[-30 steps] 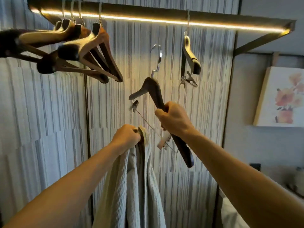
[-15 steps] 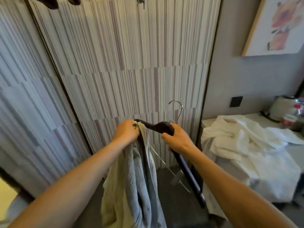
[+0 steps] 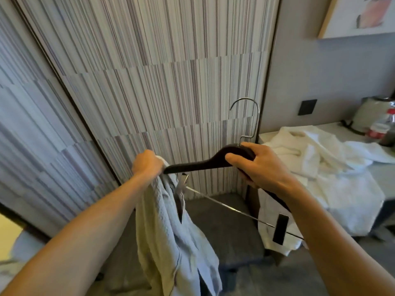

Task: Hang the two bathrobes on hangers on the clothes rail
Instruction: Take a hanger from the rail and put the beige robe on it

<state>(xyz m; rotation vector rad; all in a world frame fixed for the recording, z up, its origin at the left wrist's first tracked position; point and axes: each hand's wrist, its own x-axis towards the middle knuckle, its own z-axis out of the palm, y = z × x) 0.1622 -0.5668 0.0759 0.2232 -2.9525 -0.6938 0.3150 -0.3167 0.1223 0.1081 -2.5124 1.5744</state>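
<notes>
Between both hands, hanger and bathrobe

A hotel room: striped wardrobe panel, kettle on counter, framed flower print.

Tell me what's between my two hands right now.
In the head view, one arm of the dark hanger spans the gap: the right hand grips its neck, and its tip reaches the left hand, which holds the grey bathrobe.
</notes>
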